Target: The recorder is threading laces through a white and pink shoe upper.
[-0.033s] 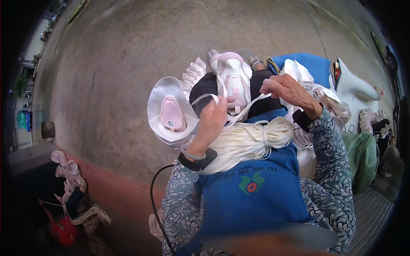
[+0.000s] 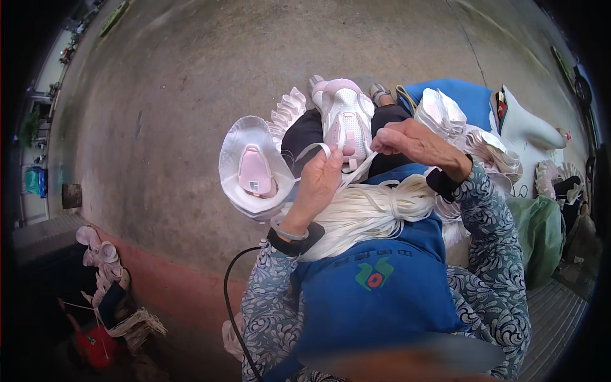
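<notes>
Head-worn fisheye, near, facing down at fingers.

Sleeves grey-green, dense white leaf-and-scroll print. Blue apron; green-and-red emblem on it, row of small dark print alongside. Black wristband at right; left wrist: another black band, pale bangle. Black cable by left sleeve. Dark trousers, strapped greyish footwear.
</notes>
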The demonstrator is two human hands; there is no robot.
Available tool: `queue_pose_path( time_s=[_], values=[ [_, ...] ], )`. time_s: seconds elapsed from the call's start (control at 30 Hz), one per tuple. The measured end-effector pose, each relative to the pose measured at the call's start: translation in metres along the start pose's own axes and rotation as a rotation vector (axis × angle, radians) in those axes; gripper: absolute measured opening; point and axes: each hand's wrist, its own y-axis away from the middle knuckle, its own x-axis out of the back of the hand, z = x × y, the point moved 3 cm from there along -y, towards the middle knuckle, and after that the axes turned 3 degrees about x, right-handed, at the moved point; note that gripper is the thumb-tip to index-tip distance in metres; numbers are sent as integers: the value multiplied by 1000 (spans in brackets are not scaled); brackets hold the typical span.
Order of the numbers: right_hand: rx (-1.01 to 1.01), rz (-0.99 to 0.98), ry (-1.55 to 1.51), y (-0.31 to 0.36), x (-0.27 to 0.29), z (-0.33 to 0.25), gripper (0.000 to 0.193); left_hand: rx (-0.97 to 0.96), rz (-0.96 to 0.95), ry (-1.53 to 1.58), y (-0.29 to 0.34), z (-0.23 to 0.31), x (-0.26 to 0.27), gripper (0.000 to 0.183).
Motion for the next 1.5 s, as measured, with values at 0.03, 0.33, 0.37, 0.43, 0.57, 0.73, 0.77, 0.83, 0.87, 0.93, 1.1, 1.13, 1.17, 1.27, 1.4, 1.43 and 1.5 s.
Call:
queue_pose_path(
  time_s=[0.03, 0.33, 0.37, 0.43, 0.57, 0.73, 0.77, 0.83, 0.87, 0.93, 1.1, 1.13, 1.17, 1.27, 1.4, 1.43, 1.5],
  values=[
    [159, -129, -69, -8, -21, -16, 49, -19, -15, 8, -1, 1, -5, 33],
    [93, -217, -205, -34, -62, -23, 32, 52, -228, -319, 13, -6, -8, 30],
    [184, -130, -175, -32, -60, -25, 29, 29, -208, -310, 12, -6, -2, 30],
    [268, -48, -151, -28, -58, -28, 27, 223, -166, -55, 8, -12, 10, 36],
    [264, -158, -57, -24, -63, -26, 24, 189, -225, 490, -4, -12, 9, 39],
    [146, -295, -320, -28, -68, -10, 30, 78, -79, 780, -19, -9, 11, 31],
    [99, -340, -356, -27, -68, -7, 31, 74, -84, 782, -20, -9, 11, 31],
    [136, -318, -340, -26, -67, -6, 32, 81, -44, 812, -22, -10, 12, 27],
    [74, -323, -415, -25, -65, -4, 33, 75, -19, 790, -23, -11, 11, 26],
    [-23, -366, -581, -24, -65, -3, 34, 47, 15, 736, -23, -11, 9, 26],
    [-73, -184, -306, -25, -40, 12, 32, 84, 236, 208, -13, -13, 32, 30],
    [-7, -90, 6, -29, -33, 17, 32, 87, 224, 36, -10, -14, 38, 32],
    [112, -5, 304, -32, -25, 20, 32, 138, 298, -148, -7, -16, 45, 33],
    [74, 102, 551, -41, -11, 39, 29, 166, 253, -106, -11, -25, 46, 36],
    [61, 33, 707, -52, -7, 51, 24, 202, 138, -42, -19, -22, 40, 34],
    [50, 29, 711, -52, -8, 52, 24, 202, 168, -110, -21, -19, 39, 32],
    [171, 74, 692, -51, -10, 49, 25, 218, 239, -262, -23, -13, 39, 35]
  ],
)
